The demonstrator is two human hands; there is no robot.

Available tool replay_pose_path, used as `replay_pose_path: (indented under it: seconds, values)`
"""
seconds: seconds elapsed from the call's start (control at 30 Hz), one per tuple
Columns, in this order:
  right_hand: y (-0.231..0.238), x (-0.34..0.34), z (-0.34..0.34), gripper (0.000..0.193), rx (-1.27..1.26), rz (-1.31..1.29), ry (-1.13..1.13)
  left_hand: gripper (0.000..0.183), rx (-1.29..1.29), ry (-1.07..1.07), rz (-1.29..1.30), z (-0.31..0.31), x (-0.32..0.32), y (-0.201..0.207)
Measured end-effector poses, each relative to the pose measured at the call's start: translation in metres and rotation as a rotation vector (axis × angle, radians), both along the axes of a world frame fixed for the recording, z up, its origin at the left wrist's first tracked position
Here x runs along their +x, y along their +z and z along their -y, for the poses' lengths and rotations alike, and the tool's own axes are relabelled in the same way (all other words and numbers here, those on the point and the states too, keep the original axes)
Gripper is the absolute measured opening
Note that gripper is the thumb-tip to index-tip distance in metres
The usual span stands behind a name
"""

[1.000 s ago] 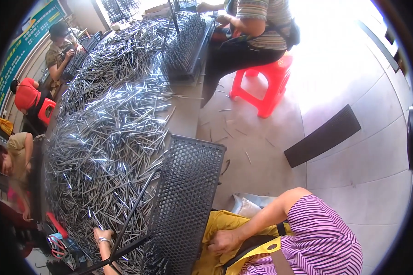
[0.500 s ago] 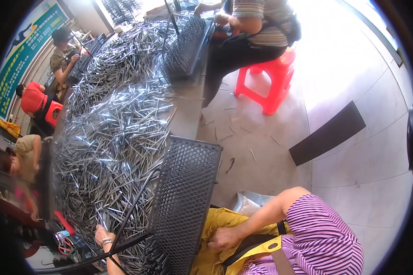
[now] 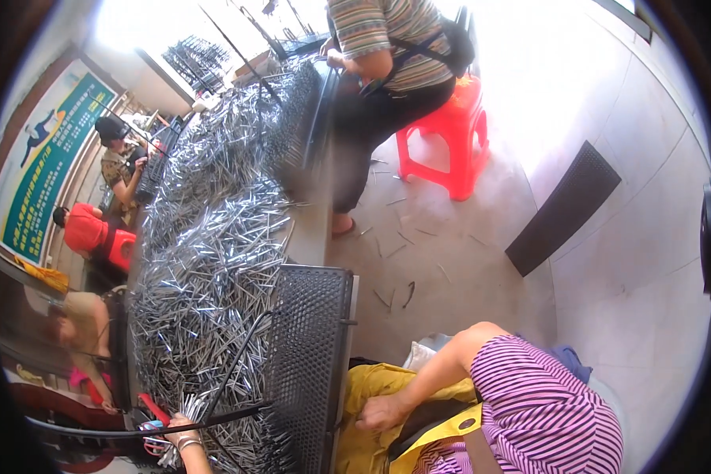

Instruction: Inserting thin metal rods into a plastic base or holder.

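My left hand (image 3: 183, 429), with a bracelet at the wrist, closes around a bunch of thin metal rods (image 3: 190, 407) at the lower left edge of a big loose heap. More of that heap (image 3: 213, 292) of silvery rods spreads away from me across the table. Just right of it stands a black tray (image 3: 312, 332) with rows of small holes, and dark rods cluster near its lower left side. My right hand (image 3: 381, 413) lies on the yellow apron (image 3: 363, 395) over my lap, its fingers curled; what is under them is hidden.
Black curved bars (image 3: 237, 355) cross in front of the heap. A red-handled tool (image 3: 154, 408) lies by my left hand. Across the table's far end a co-worker (image 3: 395, 47) sits on a red stool (image 3: 450, 142). Loose rods and a dark perforated panel (image 3: 565, 209) lie on the floor.
My left hand has come away from the heap toward the red-handled tool, with the rods bunched in it. The right hand stays on the apron. The whole view has tilted a little.
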State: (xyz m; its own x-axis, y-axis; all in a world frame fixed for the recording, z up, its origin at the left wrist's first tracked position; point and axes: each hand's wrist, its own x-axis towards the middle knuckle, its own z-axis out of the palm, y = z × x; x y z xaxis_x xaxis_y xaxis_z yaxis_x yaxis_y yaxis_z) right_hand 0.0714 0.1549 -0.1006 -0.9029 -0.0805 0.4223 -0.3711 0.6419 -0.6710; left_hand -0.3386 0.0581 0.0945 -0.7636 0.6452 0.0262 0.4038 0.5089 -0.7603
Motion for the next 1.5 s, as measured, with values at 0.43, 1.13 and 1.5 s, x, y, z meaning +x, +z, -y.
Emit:
replay_pose_path:
  seconds: [0.43, 1.13, 1.5]
  values:
    - [0.033, -0.023, -0.012, 0.031, 0.076, 0.138, 0.084, 0.03, 0.551, 0.138, 0.076, 0.024, 0.054, 0.074]
    - [0.152, 0.025, -0.01, 0.057, -1.013, 0.013, -0.069, 0.045, 1.651, 0.103, 1.331, 0.079, 0.291, 0.135]
    - [0.188, -0.009, 0.042, 0.091, -1.171, -0.117, -0.165, 0.03, 1.71, -0.007, 1.856, 0.09, 0.372, -0.006]
